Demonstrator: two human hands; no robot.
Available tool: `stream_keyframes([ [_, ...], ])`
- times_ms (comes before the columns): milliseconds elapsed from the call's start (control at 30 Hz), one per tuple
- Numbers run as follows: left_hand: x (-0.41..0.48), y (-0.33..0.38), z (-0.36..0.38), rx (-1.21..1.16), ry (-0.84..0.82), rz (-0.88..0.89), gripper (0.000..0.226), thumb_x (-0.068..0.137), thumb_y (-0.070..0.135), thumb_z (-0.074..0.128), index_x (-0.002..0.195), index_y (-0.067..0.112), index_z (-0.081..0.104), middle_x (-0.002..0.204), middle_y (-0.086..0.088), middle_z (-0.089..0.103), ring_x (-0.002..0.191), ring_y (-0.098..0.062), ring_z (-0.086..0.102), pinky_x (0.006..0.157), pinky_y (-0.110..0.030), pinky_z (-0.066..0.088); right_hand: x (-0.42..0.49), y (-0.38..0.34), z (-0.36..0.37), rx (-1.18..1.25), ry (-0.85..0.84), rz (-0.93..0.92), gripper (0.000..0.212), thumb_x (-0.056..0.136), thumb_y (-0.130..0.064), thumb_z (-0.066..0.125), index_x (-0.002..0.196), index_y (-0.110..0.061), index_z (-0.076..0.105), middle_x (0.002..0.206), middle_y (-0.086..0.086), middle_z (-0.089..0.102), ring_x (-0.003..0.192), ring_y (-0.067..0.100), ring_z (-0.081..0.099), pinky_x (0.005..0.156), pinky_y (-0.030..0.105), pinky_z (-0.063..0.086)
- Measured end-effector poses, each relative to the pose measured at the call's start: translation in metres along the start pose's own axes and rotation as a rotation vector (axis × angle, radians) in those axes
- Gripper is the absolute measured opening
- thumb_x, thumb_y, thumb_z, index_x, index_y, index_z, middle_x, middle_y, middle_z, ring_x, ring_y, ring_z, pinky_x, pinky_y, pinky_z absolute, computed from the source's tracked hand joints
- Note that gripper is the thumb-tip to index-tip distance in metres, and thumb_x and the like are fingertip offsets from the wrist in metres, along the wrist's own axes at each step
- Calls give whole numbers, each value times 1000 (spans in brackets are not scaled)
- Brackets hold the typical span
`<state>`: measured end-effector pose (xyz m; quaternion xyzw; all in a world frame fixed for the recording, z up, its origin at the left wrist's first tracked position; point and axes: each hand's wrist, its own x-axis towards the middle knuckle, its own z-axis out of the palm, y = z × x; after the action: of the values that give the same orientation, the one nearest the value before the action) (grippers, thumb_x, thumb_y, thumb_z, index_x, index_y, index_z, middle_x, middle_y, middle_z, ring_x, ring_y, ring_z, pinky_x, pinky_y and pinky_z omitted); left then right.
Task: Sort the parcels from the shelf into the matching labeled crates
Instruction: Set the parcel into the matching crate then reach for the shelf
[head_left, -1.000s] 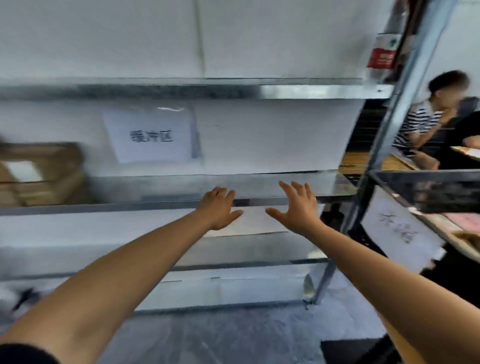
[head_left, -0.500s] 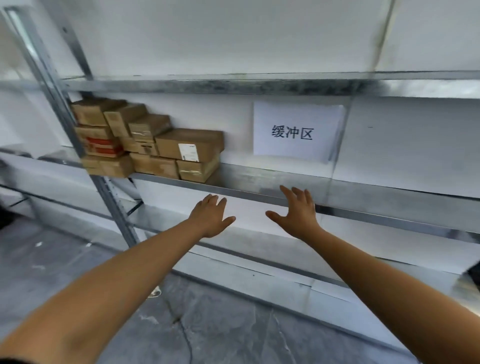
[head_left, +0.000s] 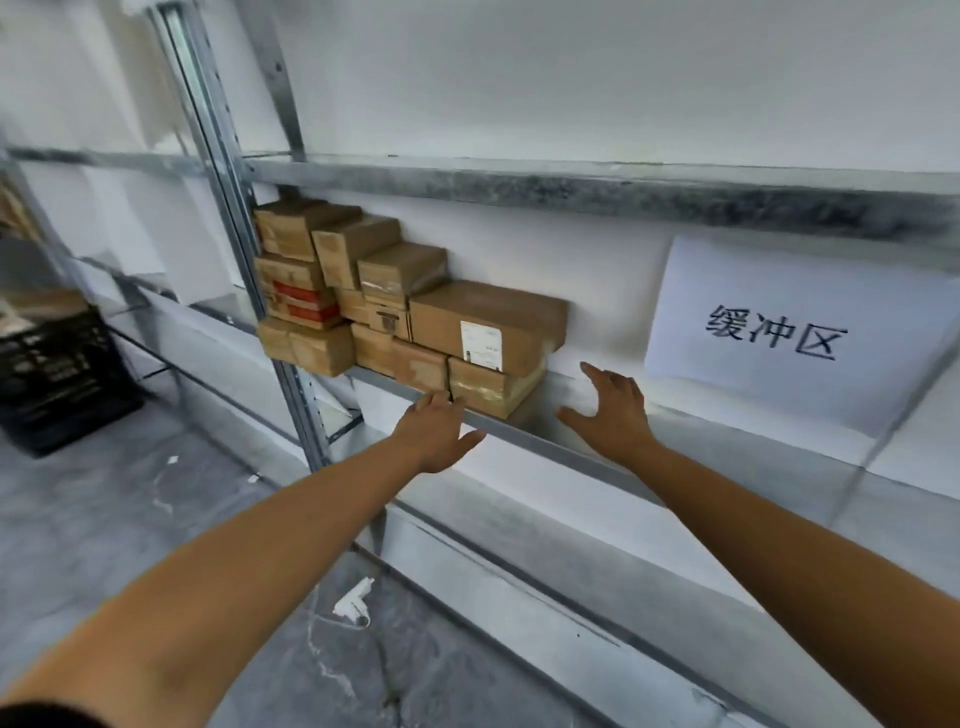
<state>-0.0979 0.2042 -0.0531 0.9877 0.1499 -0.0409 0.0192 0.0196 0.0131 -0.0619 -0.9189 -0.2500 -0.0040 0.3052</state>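
A stack of several brown cardboard parcels (head_left: 395, 306) fills the left end of a metal shelf (head_left: 582, 452). The biggest parcel (head_left: 483, 325), with a white label on its front, lies on top at the stack's right. Below it sits a taped parcel (head_left: 493, 387) at the shelf's front edge. My left hand (head_left: 434, 431) is open, fingertips at the shelf edge just under the stack. My right hand (head_left: 610, 410) is open over the bare shelf, just right of the taped parcel. Neither hand holds anything.
A white paper sign (head_left: 779, 332) with black characters hangs on the wall behind the shelf, at the right. A steel upright (head_left: 244, 260) stands left of the parcels. A black plastic crate (head_left: 52, 374) rests on the grey floor at far left. Lower shelf levels run beneath.
The view has swung left from the shelf's right end, so the parcel stack now sits near the middle. Both open hands have come up close to the stack's lower right.
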Motion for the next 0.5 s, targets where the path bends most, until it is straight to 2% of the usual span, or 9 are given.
stream_keyframes([
  [167, 74, -35, -20, -56, 108, -40, 61, 97, 45, 36, 146, 11, 21, 153, -12, 20, 141, -30, 16, 112, -44, 21, 81, -19, 13, 64, -2, -21, 65, 86, -47, 56, 142, -21, 35, 142, 10, 45, 133, 30, 34, 109, 39, 29],
  [367, 124, -69, -13, -179, 150, -53, 61, 97, 39, 38, 146, 8, 19, 151, -14, 22, 138, -33, 23, 110, -43, 25, 134, -38, 31, 128, -27, 71, 62, 93, -45, 49, 145, -19, 28, 147, 14, 36, 135, 33, 33, 112, 43, 28],
  [433, 146, -83, -22, -187, 186, -40, 60, 97, 37, 39, 146, 9, 19, 151, -14, 21, 138, -33, 23, 110, -42, 26, 147, -40, 37, 225, -29, 113, 61, 93, -45, 48, 146, -21, 28, 147, 12, 36, 133, 32, 36, 110, 42, 32],
  [500, 169, -94, -32, -195, 221, -8, 55, 98, 36, 37, 145, 9, 25, 151, -13, 22, 137, -32, 25, 110, -42, 29, 157, -42, 42, 390, -35, 171, 59, 94, -42, 47, 146, -22, 29, 148, 10, 36, 133, 29, 38, 106, 34, 33],
])
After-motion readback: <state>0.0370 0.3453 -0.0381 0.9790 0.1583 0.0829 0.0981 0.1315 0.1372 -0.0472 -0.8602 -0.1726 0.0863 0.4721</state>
